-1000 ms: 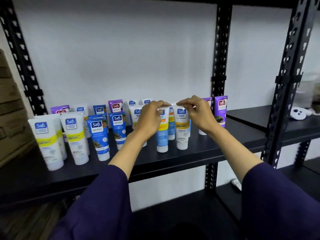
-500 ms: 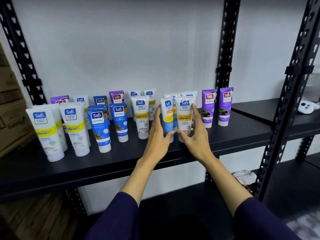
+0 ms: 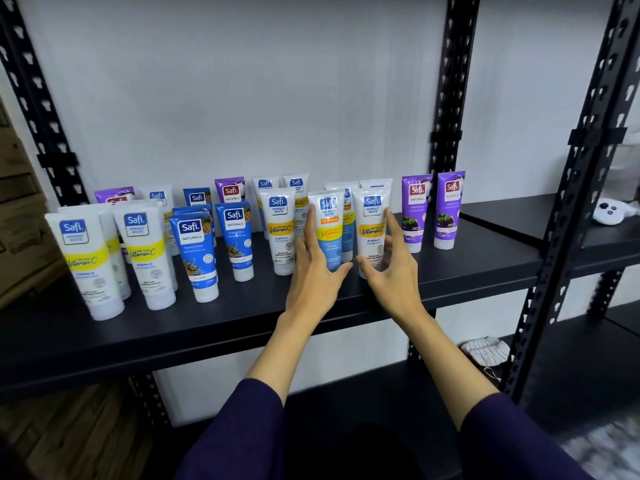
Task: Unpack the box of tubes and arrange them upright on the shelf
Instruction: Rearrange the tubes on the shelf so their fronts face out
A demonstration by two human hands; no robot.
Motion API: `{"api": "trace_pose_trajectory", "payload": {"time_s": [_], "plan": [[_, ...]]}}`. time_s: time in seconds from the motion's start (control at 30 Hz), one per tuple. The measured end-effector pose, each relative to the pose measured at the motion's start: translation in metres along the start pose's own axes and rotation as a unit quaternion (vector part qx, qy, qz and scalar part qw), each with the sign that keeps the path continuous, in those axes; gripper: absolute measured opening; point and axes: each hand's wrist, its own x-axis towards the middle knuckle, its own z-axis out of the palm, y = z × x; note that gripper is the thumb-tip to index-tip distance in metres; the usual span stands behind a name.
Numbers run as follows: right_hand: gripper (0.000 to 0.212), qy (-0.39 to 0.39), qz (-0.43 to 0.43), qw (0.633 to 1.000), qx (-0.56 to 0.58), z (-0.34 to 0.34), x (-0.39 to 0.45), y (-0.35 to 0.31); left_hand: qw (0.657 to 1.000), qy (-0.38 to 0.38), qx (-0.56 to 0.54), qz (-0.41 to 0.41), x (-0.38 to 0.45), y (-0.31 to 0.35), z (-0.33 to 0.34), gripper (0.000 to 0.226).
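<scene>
Black metal shelf (image 3: 242, 317) against a white wall carries rows of upright tubes (image 3: 145, 258). Left hand (image 3: 317, 271) cups a blue-and-white tube (image 3: 329, 233) and right hand (image 3: 393, 271) a white tube (image 3: 371, 230), fingers spread along their sides; the grip looks loose, perhaps only touching.

Left hand (image 3: 313, 271) and right hand (image 3: 391, 271) each cup 1 upright tube on the shelf (image 3: 450, 271).

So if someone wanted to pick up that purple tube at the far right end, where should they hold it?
Grip the purple tube around its narrower lower body, coming from the front or right. It stands cap-down, flat crimp on top, and only its left neighbour crowds it.
</scene>
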Motion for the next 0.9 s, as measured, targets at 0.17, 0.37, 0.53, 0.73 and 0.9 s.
{"api": "trace_pose_trajectory", "payload": {"time_s": [0.17, 0.37, 0.53, 0.73, 0.9], "plan": [[0.085, 0.004, 0.014, 1.000, -0.004, 0.001, 0.001, -0.005, 1.000, 0.026, -0.012, -0.001, -0.004, 0.003, -0.007, 0.108], [0.089, -0.044, 0.010, 0.999, 0.023, 0.030, 0.006, -0.034, 0.994, 0.103, 0.017, -0.025, -0.016, -0.010, -0.052, 0.109], [0.093, -0.056, 0.021, 0.998, 0.004, 0.066, 0.014, -0.046, 0.993, 0.106, 0.033, -0.046, -0.029, -0.022, -0.075, 0.110], [0.092, -0.063, 0.057, 0.994, -0.076, 0.073, 0.010, -0.039, 0.994, 0.084, 0.053, -0.048, -0.031, -0.021, -0.075, 0.112], [0.094, -0.070, 0.059, 0.983, -0.160, 0.071, 0.005, -0.040, 0.995, 0.072, 0.055, -0.044, -0.031, -0.020, -0.076, 0.111]]}}
